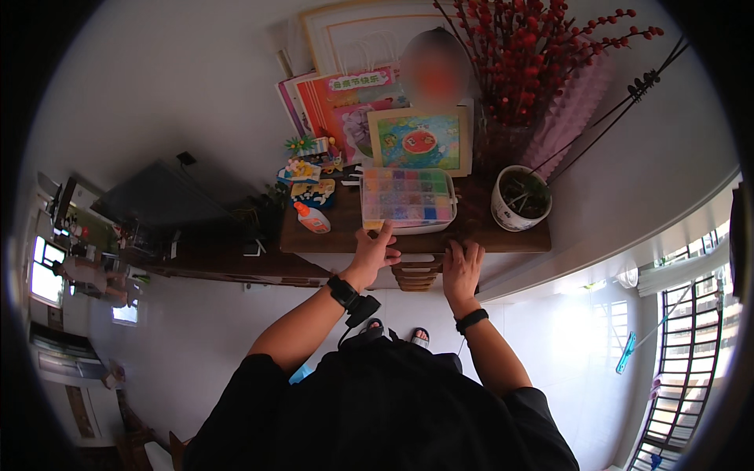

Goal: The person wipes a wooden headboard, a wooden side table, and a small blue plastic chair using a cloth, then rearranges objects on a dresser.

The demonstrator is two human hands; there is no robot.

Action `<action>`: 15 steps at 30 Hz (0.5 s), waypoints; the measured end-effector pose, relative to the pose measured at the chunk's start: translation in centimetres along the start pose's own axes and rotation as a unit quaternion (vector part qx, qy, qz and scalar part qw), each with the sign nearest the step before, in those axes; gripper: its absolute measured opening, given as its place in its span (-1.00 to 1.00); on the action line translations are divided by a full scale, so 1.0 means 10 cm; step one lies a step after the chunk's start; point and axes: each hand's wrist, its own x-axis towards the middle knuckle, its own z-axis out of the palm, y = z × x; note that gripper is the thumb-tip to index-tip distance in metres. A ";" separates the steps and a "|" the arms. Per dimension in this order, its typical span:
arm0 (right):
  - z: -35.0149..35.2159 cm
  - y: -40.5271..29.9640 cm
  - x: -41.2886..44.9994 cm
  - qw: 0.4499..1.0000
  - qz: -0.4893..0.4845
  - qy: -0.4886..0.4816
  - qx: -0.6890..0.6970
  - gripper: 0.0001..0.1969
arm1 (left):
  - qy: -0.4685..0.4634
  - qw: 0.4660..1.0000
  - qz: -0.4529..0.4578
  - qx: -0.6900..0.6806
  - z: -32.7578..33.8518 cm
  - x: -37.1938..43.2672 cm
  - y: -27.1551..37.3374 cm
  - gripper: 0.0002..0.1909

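A clear plastic compartment box full of small coloured pieces sits on top of a dark wooden cabinet. My left hand is at the box's front left corner, fingers spread, with nothing in its grasp; one fingertip overlaps the box's lower edge, and I cannot tell whether it touches. Farther right, my right hand has its fingers over the front edge of the cabinet top and holds nothing visible. Left of the box stands a white glue bottle with an orange cap.
Behind the box lean a framed watermelon picture and paper gift bags. Small building-block models stand at the left. A potted plant and red berry branches occupy the right. A person is far left.
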 end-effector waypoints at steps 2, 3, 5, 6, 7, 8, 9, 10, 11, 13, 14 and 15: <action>0.05 -0.13 -0.06 0.999 -0.028 -0.020 0.016 -0.70 | 0.026 0.999 0.018 0.037 -0.27 -0.06 -0.13 -0.22; 0.06 -0.18 -0.10 0.998 -0.051 -0.034 0.019 -0.71 | 0.037 0.996 0.031 0.073 -0.37 -0.13 -0.19 -0.27; 0.11 -0.33 -0.17 0.995 -0.080 -0.047 0.043 -0.69 | 0.150 0.983 0.059 0.090 -0.57 -0.23 -0.29 -0.32; 0.14 -0.44 -0.19 0.991 -0.108 -0.053 0.062 -0.68 | 0.236 0.945 0.158 0.165 -0.86 -0.15 -0.36 -0.27; 0.19 -0.49 -0.21 0.991 -0.105 -0.054 0.063 -0.68 | 0.308 0.887 0.251 0.235 -1.02 -0.13 -0.35 -0.22; 0.24 -0.55 -0.23 0.987 -0.132 -0.070 0.063 -0.67 | 0.305 0.888 0.250 0.237 -1.17 -0.07 -0.32 -0.22; 0.28 -0.58 -0.26 0.982 -0.158 -0.089 0.059 -0.65 | 0.332 0.834 0.308 0.315 -1.22 -0.01 -0.21 -0.20; 0.33 -0.66 -0.26 0.978 -0.167 -0.108 0.064 -0.65 | 0.354 0.769 0.365 0.387 -1.29 0.04 -0.09 -0.18; 0.36 -0.73 -0.26 0.973 -0.174 -0.125 0.081 -0.64 | 0.347 0.772 0.366 0.388 -1.36 0.09 0.01 -0.18; 0.46 -0.90 -0.25 0.970 -0.182 -0.136 0.083 -0.62 | 0.233 0.809 0.397 0.366 -1.49 0.21 0.19 -0.19; 0.53 -0.97 -0.25 0.968 -0.192 -0.143 0.082 -0.60 | 0.226 0.777 0.390 0.440 -1.55 0.24 0.25 -0.30; 0.58 -1.06 -0.23 0.965 -0.198 -0.146 0.093 -0.60 | 0.215 0.781 0.392 0.437 -1.59 0.29 0.29 -0.30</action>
